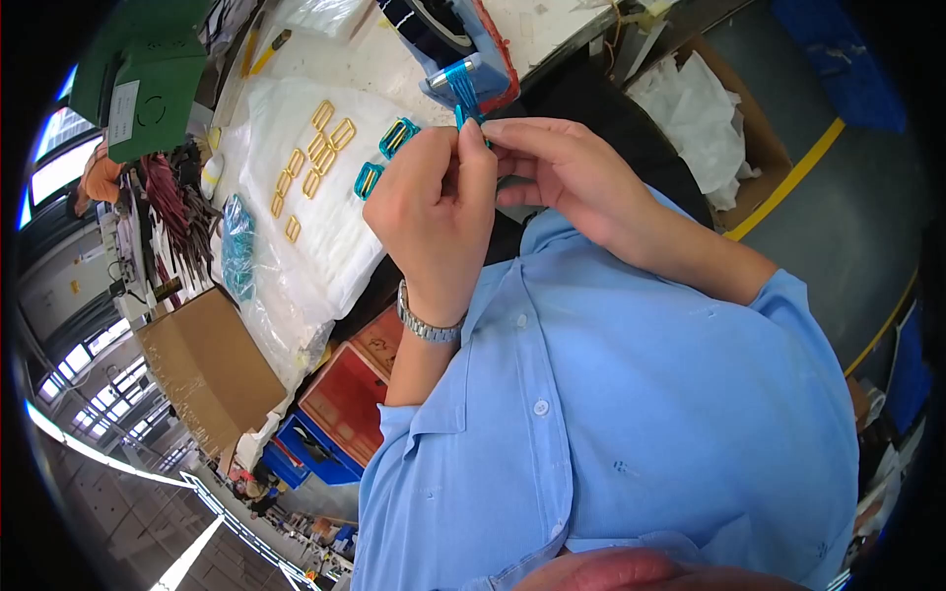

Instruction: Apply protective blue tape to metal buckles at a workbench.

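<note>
My left hand, a metal watch on its wrist, is closed with thumb and index finger pinching a teal strip. Meeting it from the right, my right hand has its thumb and index finger at the same strip, its other fingers curled; the fingers hide most of the piece. Just beyond, more teal strips hang over a metal rod on a blue-grey tape dispenser. Left of my hands lie two teal-wrapped buckles, one farther and one nearer.
Several bare gold rectangular buckles lie on a white sheet over the table. A plastic bag of teal pieces is at the left, near a cardboard box. Red bins stand below the table edge; a box with white wrapping is right.
</note>
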Tool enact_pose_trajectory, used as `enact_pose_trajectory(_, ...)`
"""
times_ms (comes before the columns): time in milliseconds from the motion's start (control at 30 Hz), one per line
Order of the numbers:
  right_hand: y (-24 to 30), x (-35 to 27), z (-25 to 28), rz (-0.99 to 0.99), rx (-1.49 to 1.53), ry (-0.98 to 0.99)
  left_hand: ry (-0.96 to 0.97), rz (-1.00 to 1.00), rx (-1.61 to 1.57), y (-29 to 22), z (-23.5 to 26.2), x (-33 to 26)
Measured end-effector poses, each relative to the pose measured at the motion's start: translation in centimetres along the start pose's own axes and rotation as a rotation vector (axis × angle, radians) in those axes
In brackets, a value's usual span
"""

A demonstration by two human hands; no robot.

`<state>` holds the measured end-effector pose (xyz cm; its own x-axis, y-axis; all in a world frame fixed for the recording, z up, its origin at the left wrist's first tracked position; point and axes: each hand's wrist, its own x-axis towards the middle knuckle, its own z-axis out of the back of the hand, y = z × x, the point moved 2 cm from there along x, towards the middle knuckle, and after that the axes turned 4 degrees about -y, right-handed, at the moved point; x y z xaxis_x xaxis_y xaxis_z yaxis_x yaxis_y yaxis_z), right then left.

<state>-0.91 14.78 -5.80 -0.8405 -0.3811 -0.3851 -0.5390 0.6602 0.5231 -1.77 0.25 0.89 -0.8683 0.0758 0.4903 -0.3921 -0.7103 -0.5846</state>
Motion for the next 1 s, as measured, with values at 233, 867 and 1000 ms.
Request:
enact_pose_trajectory(233, -0.9, 0.6, 0.3, -0.145, 0.250, -0.126, 0.067, 0.094, 0.005, 1.0, -0.5, 1.5)
enact_pose_trajectory(867, 1.0, 4.6, 1.9, 0.142, -0.154, 0.035, 0.283, 0.134, -0.034, 1.3, -0.4, 4.7)
enact_pose_trajectory(1000, 1.0, 3.8, 1.1, 0.277, -0.228, -0.011, 0.233, 0.153, -0.054, 1.3, -0.7, 4.0)
